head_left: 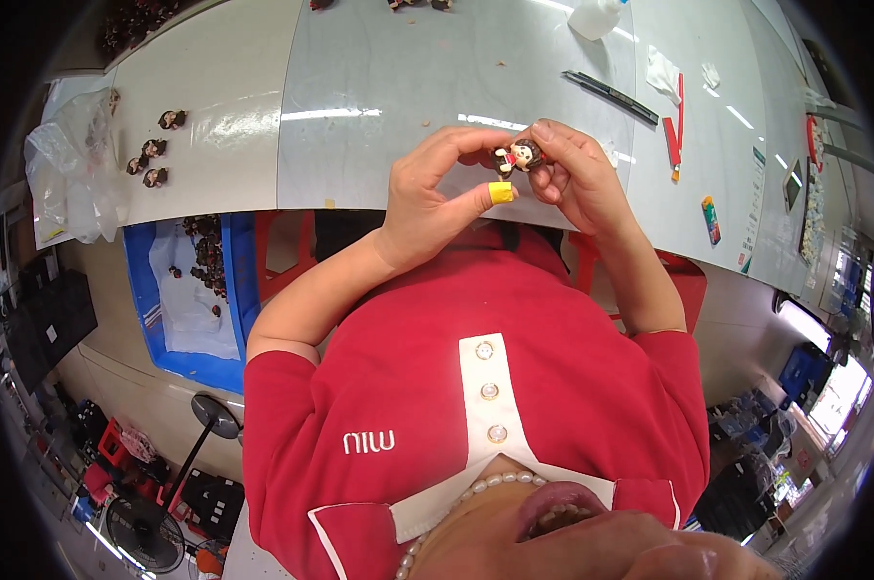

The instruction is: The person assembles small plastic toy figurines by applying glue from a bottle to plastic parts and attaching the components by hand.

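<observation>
A small doll figurine [523,156] with dark brown hair, a pale face and a red-and-white body is held between my two hands, just above the table's near edge. My left hand [431,179] has its thumb and fingers curled round the body end, with yellow tape [501,192] wrapped on the thumb tip. At the head end, my right hand [580,172] pinches the figurine with thumb and fingers. My fingers partly hide its lower part.
Several similar figurines [154,148] lie at the table's left, beside a clear plastic bag [74,164]. A blue crate [193,362] with more figurines stands below. To the right are a black pen-like tool [611,96], a red-handled brush [672,145], a white bottle [594,18] and tissue [662,73].
</observation>
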A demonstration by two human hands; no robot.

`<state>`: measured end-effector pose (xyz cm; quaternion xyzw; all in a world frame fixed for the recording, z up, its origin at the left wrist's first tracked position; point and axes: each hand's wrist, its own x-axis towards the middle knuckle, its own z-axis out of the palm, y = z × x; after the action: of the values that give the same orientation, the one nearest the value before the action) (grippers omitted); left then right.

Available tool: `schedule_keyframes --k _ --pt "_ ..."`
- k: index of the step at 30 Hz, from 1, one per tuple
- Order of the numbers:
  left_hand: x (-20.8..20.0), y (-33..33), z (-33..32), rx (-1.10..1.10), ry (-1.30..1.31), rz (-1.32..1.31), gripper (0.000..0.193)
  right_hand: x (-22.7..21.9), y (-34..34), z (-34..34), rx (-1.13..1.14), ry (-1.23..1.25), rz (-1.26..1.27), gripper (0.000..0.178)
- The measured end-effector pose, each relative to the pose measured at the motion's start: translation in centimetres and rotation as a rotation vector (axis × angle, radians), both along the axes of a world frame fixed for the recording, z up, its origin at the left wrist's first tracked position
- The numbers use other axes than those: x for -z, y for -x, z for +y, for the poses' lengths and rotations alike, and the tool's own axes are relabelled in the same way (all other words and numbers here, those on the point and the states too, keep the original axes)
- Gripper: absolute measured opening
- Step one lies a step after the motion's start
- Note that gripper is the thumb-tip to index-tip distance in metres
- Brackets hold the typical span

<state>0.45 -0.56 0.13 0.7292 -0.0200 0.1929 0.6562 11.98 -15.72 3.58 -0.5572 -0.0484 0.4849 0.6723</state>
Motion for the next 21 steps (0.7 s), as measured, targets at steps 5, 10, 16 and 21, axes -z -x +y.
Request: schedule_keyframes --k 5,10,16,21 --pt "-0.5 -0.1 0.4 -0.066 -0.087 -0.042 0.058 0.3 -0.3 0.4 -0.012 -0.006 -0.007 0.029" --pt "-0.7 -0.4 0.8 -0.124 -0.128 -0.07 0.057 0.6 -0.9 0.8 -0.076 -0.074 0.018 0.031" --pt "-0.9 -0.6 1.5 -0.176 -0.247 -0.158 0.042 0.7 -1.0 1.3 -0.086 -0.169 -0.033 0.026" --pt "-1.5 -0.8 2.1 -0.188 -0.316 -0.237 0.041 -0.3 -1.1 1.3 -0.122 -0.171 -0.032 0.021"
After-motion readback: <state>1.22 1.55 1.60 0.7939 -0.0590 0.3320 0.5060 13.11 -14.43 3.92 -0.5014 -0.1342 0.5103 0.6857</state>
